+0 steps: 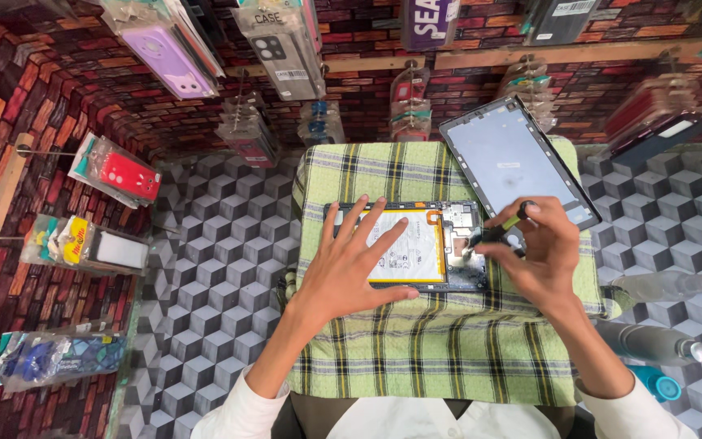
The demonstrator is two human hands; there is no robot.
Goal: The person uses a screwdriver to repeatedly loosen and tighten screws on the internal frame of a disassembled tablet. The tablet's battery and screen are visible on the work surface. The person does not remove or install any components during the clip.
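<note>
On the counter [205,268] lay one checked cloth [416,358], and on it one opened phone [416,244] with a single yellow-edged battery [412,248], beside one detached screen frame [513,158]. Two hands were at work, the left [351,264] and the right [534,256], with one screwdriver [501,228] between the right fingers. Two bottles [668,284] lay at the right edge, and three packaged phone cases [119,175] hung on pegs at the left wall.

Left hand [349,272] splayed flat, right hand [539,258] pinched.
</note>
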